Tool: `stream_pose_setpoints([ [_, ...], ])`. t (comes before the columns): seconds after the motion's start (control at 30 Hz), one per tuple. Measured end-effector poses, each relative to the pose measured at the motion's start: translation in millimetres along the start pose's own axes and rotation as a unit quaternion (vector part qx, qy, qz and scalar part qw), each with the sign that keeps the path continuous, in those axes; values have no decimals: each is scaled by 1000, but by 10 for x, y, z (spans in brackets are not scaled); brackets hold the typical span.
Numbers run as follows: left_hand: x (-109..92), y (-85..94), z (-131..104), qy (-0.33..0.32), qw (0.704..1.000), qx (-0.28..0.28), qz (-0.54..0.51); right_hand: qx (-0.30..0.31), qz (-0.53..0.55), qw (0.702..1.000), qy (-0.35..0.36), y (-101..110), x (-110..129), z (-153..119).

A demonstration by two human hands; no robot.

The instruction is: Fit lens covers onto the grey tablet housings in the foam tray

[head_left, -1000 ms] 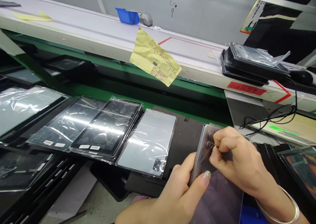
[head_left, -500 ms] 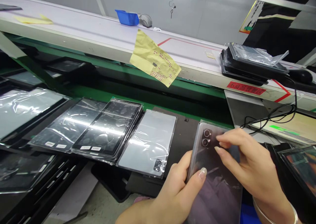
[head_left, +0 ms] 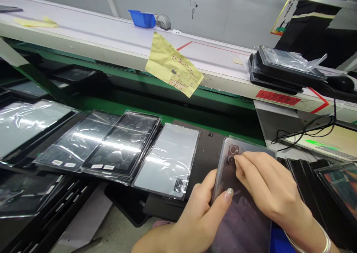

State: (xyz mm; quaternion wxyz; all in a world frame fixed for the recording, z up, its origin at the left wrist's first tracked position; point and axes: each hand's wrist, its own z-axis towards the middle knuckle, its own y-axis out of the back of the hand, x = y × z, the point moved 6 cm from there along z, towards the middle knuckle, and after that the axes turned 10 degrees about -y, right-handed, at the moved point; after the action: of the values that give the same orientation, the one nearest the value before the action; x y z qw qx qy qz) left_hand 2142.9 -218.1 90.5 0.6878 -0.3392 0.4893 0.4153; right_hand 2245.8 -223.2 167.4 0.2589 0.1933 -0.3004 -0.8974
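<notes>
My left hand (head_left: 200, 210) grips the left edge of a dark grey tablet (head_left: 240, 219), thumb lying across its back. The tablet is tilted with its back towards me, and its twin-lens camera (head_left: 232, 149) is at the upper left. My right hand (head_left: 269, 184) is closed in a pinch at the tablet's back, fingertips beside the lower lens. Whatever is between those fingertips is too small or hidden to make out. To the left of my hands lies a silver tablet (head_left: 167, 156) in clear film, back up, its camera at the lower right corner.
Several film-wrapped black tablets (head_left: 124, 145) lie in stacks at the left. A yellow sheet (head_left: 174, 65) hangs over the front edge of the white shelf (head_left: 111, 46). Stacked devices (head_left: 284, 70) and a loose black cable (head_left: 312, 128) are at the right. A blue bin (head_left: 142, 19) stands at the back.
My right hand has moved left and closed its fingertips into a pinch beside the lower camera lens. My left hand keeps its hold on the tablet.
</notes>
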Motion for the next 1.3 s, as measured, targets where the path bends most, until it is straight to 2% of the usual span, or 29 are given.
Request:
stream_pose_setpoints([
  [0.17,55,58,-29,18,999,-35,2,-2,81,996,-48,-39,-27,-109],
  [0.3,89,72,-39,24,999,-44,-4,-3,97,992,-78,-62,-62,-192],
  [0.47,102,49,-35,30,999,-38,-2,3,123,985,-118,-83,-136,-155],
  [0.6,81,54,-31,21,999,-43,-3,2,130,984,-122,-109,-113,-117],
  [0.77,94,43,-34,14,999,-39,-1,49,186,973,-127,-198,-41,-126],
  [0.87,125,31,-46,22,999,-38,-21,68,242,950,-186,-190,-156,-174],
  [1.0,182,54,-59,48,994,-55,-82,33,269,910,-314,-107,-552,-373],
  [1.07,223,121,-64,74,984,-96,-128,8,246,897,-368,-122,-760,-544],
  [1.13,282,266,-99,112,961,-187,-168,32,223,890,-396,-266,-885,-746],
  [1.23,330,578,-227,146,911,-352,-160,175,234,871,-395,-732,-850,-1101],
  [1.3,308,778,-318,132,888,-423,-121,236,242,853,-399,-1028,-756,-1344],
])
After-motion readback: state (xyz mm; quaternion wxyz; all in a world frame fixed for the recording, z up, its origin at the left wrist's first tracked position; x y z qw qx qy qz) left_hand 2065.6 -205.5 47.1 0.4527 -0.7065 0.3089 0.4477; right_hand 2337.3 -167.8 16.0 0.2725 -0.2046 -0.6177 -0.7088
